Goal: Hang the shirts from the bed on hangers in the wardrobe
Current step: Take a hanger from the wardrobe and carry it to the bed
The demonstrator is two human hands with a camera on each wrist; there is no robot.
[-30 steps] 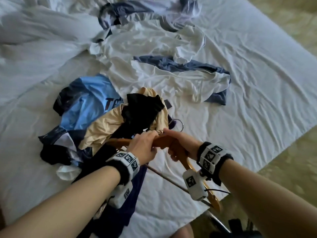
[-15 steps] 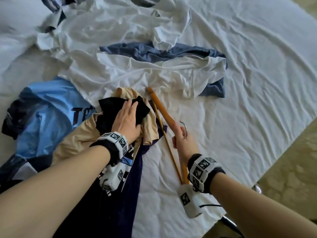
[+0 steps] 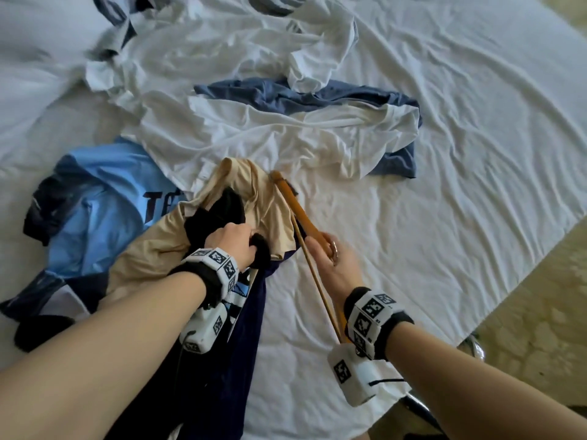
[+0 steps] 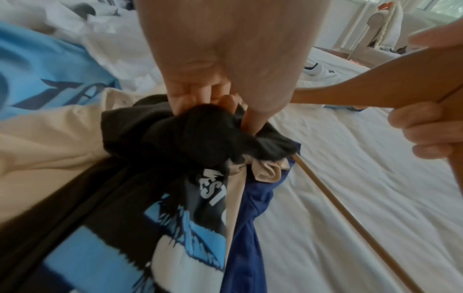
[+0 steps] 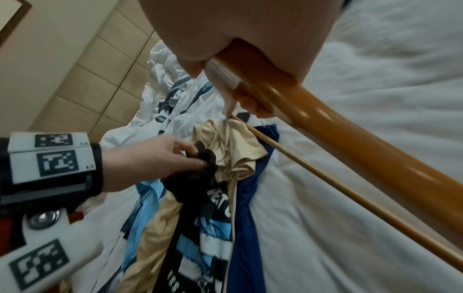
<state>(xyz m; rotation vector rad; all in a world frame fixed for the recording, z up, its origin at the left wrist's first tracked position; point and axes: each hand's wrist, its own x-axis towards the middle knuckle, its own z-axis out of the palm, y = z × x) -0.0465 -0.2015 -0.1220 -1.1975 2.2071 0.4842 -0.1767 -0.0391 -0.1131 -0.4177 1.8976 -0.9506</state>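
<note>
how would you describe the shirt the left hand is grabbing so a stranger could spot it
On the white bed, find the pile at the near left. The black shirt lies on a beige shirt, bunched in the left hand. Only it carries white lettering and a light blue print.

Your forearms are bare, with no sleeves in view. Each wrist wears a black band (image 3: 208, 282) wrapped in white blocks printed with black square-code markers (image 3: 371, 308). Under each wrist hangs a white camera box (image 3: 352, 381) with its own marker (a thin dark cable runs from the lower-right one). In the right-wrist view, a round silver screw (image 5: 44, 217) sits at lower left.
</note>
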